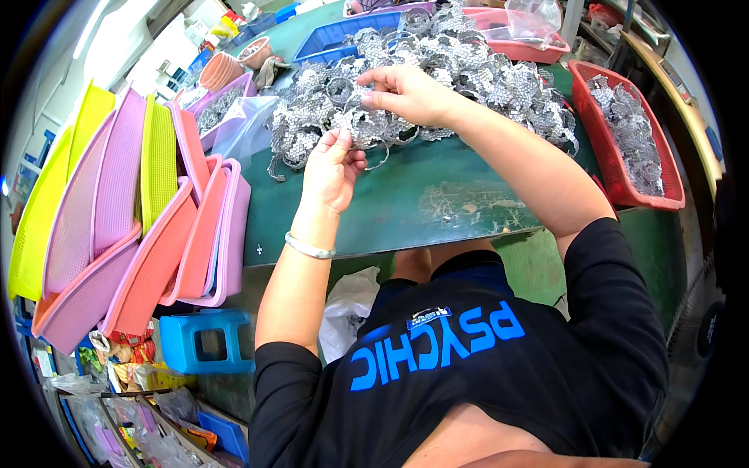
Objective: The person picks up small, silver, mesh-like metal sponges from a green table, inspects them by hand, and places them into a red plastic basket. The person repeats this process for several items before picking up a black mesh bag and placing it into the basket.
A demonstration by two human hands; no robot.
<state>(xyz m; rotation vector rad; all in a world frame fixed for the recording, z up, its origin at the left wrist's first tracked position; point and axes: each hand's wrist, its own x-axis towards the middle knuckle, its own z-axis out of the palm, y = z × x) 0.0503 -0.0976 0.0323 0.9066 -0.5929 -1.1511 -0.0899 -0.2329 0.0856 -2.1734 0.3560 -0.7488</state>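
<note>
A large heap of silvery, scale-patterned strips and rings [468,74] lies on the green table [468,195]. At its near edge my left hand [331,171] is closed in a pinch, thumb against forefinger, on a silvery ring-like strip [365,129]. A thin curved end hangs below that strip, over the bare green surface. Just above and to the right, my right hand [409,95] reaches over the heap, palm down. Its thumb and fingers are apart, with nothing visible between them. Whether its fingertips touch the pieces beneath, I cannot tell.
Stacked pink, purple and yellow-green plastic baskets [148,210] lean at the left. A red basket [624,140] of similar silvery pieces stands right. Behind the heap are a blue tray [335,39] and a red tray [530,48]. A blue stool [204,341] stands below left.
</note>
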